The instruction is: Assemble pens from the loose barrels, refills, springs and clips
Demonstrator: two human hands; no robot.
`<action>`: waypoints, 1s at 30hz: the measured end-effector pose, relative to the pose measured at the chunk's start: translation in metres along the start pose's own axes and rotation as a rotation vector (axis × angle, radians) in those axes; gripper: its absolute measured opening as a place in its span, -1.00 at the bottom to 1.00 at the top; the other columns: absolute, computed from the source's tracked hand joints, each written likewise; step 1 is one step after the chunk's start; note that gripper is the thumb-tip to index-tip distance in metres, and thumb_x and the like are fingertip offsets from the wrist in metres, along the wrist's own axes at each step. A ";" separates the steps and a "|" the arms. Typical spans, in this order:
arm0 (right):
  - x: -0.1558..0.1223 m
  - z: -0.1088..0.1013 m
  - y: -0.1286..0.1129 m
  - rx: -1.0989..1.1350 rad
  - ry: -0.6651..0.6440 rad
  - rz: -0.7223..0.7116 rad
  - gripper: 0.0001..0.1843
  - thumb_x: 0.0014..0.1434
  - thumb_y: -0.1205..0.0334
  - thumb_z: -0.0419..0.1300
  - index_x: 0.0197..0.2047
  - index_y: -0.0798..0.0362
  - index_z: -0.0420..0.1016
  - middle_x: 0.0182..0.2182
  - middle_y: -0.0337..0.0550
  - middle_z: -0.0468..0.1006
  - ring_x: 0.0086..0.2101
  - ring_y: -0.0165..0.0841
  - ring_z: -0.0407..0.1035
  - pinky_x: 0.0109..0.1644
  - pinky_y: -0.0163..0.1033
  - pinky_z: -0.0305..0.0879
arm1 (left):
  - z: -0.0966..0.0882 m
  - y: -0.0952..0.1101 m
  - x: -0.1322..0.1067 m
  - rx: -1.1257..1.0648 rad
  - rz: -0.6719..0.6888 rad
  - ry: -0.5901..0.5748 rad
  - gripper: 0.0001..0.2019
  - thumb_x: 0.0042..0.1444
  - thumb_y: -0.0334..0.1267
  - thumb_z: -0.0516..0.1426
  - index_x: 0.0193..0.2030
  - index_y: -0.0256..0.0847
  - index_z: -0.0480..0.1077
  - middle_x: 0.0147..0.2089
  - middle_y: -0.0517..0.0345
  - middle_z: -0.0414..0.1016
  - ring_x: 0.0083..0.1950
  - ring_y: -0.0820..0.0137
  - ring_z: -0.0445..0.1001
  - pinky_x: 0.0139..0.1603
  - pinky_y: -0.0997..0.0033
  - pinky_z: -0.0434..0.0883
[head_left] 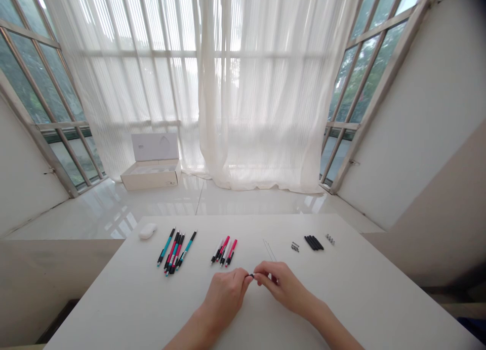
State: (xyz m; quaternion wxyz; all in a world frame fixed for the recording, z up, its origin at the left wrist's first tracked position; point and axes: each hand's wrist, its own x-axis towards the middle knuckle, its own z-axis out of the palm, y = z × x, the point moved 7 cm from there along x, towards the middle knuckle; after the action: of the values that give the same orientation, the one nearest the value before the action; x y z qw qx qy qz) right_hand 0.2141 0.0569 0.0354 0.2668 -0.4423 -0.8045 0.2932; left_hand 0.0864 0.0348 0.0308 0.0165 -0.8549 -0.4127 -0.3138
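1. Left grip (226, 295) and right grip (283, 284) clamp a small black part (251, 275) between their fingertips, above the near half of the tabletop (114, 309).
2. Far left: a white oval object (148, 231).
3. Center-left: teal pens (176, 251), seemingly whole, lie grouped.
4. Center: pink pens (224, 251), seemingly whole, likewise.
5. Toward the far right edge, still loose: thin metal rods (269, 250), small screws (295, 246), black tubes (313, 243), metal fittings (330, 238).

A small black piece (251, 275), mostly hidden by fingers. The left hand (226, 297) and the right hand (284, 284) pinch it between them.
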 end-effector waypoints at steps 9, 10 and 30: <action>-0.004 -0.060 0.024 -0.056 0.251 0.067 -0.66 0.19 0.01 0.07 -0.24 0.03 0.58 -0.41 -0.13 0.60 -0.48 -0.39 0.37 -0.44 -0.33 0.25 | 0.000 -0.001 0.001 -0.041 -0.015 -0.012 -0.77 0.36 -0.31 -0.18 -0.23 -0.16 0.26 -0.46 0.21 0.48 -0.57 0.41 0.41 -0.55 0.45 0.15; -0.007 -0.075 0.035 -0.080 0.306 0.107 -0.64 0.19 -0.01 0.06 -0.24 0.03 0.58 -0.40 -0.12 0.61 -0.49 -0.38 0.37 -0.45 -0.32 0.25 | -0.001 -0.001 0.002 -0.053 -0.009 -0.012 -0.78 0.35 -0.32 -0.17 -0.23 -0.16 0.26 -0.45 0.21 0.48 -0.57 0.42 0.41 -0.54 0.45 0.16; -0.100 -0.176 0.215 -0.492 0.592 0.965 -0.59 0.03 -0.07 0.07 -0.20 -0.04 0.57 -0.17 -0.01 0.61 -0.21 -0.06 0.47 -0.32 -0.11 0.33 | -0.001 0.007 0.002 -0.056 0.049 0.000 -0.83 0.29 -0.31 -0.10 -0.27 -0.16 0.26 -0.47 0.19 0.46 -0.56 0.43 0.38 -0.55 0.47 0.19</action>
State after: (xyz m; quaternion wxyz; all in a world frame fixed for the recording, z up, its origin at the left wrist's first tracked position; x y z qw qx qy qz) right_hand 0.5015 0.1051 -0.0130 0.2061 -0.8675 -0.4497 0.0514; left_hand 0.0919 0.0319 0.0340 0.0004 -0.8649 -0.3827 -0.3248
